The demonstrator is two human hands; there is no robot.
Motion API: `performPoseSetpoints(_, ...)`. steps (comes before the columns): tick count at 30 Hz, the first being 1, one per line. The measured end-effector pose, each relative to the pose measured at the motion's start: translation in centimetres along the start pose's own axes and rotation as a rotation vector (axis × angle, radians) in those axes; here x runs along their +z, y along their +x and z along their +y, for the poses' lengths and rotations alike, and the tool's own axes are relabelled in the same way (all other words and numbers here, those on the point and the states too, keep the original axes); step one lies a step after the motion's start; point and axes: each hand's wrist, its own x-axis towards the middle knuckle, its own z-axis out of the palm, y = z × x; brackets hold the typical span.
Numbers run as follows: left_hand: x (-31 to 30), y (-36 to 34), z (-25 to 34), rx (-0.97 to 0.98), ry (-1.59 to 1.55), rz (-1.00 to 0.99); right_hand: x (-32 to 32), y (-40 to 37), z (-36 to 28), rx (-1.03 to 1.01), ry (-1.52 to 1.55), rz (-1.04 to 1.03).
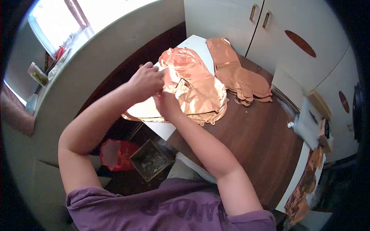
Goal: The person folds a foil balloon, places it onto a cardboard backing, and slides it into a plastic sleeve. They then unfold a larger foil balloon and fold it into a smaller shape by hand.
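A flat, uninflated copper-coloured foil balloon (202,92) lies on a stack of similar foil on the white board (198,44). My left hand (145,82) is above the stack's left edge, its fingers curled together in a pinch. Just below and to the right, my right hand (168,104) is closed against the foil, its fingertips close to the left hand. Whatever sits between the fingers is too small or hidden to tell. A second pile of flat foil balloons (241,75) lies to the right, apart from both hands.
The brown tabletop (239,134) extends right and toward me. White cabinet doors (227,19) stand behind it. A grey box (150,159) and a red bag (117,154) are below the table on the left. Papers and foil pieces (304,188) line the right side.
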Motion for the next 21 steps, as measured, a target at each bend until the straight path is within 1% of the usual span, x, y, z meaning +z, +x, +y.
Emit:
performPoseSetpoints(1,0.3,-0.4,0.7,0.029,0.091,0.397,0.7,1.0,2.6,-0.109,-0.113,0.080)
performPoseSetpoints(2,0.8,-0.8,1.4,0.057,0.181,0.798,-2.2,0.3,0.5,0.007,0.047,0.199)
performPoseSetpoints(3,1.4,-1.4,2.0,0.107,0.050,0.924,-4.3,1.3,1.3,0.147,0.153,0.163)
performPoseSetpoints(4,4.4,-1.4,2.8,0.089,-0.108,0.935,-6.4,2.4,2.2,0.290,0.253,0.138)
performPoseSetpoints(5,6.3,-1.1,3.9,-0.023,-0.260,0.842,-7.6,4.2,5.0,0.259,0.170,0.276)
performPoseSetpoints(6,7.9,-0.8,5.0,-0.130,-0.409,0.744,-9.7,5.5,7.1,0.279,0.142,0.361)
performPoseSetpoints(7,9.3,-0.5,5.8,-0.222,-0.493,0.730,-12.6,6.2,8.3,0.306,0.131,0.441)
performPoseSetpoints(8,11.6,0.0,6.2,-0.325,-0.549,0.602,-15.4,7.0,8.9,0.279,0.116,0.511)
performPoseSetpoints(9,13.3,0.2,6.4,-0.352,-0.664,0.475,-18.1,6.9,8.5,0.217,0.094,0.573)
performPoseSetpoints(10,14.8,0.5,6.6,-0.374,-0.779,0.338,-20.8,6.3,6.9,0.093,0.065,0.619)
performPoseSetpoints(11,16.0,0.7,6.7,-0.349,-0.760,0.364,-23.7,4.4,3.3,-0.035,-0.188,0.645)
performPoseSetpoints(13,15.5,0.8,6.5,-0.344,-0.778,0.368,-26.8,-0.2,-3.8,-0.158,-0.211,0.603)
performPoseSetpoints(14,15.1,0.8,6.4,-0.345,-0.789,0.365,-28.1,-2.3,-5.9,-0.197,-0.368,0.473)
performPoseSetpoints(15,15.0,0.9,6.2,-0.353,-0.766,0.325,-29.1,-4.6,-6.4,-0.222,-0.514,0.339)
performPoseSetpoints(16,14.4,1.0,5.9,-0.355,-0.715,0.288,-29.3,-6.8,-5.9,-0.491,-0.624,0.337)
performPoseSetpoints(18,12.4,1.8,5.0,-0.419,-0.710,0.214,-29.4,-11.6,-4.9,-0.798,-0.713,0.190)
performPoseSetpoints(20,12.1,3.5,4.0,-0.469,-0.697,0.160,-28.8,-16.0,-4.5,-0.865,-0.658,-0.102)
performPoseSetpoints(21,12.0,4.4,3.7,-0.491,-0.693,0.133,-28.4,-18.4,-4.0,-0.779,-0.635,-0.145)
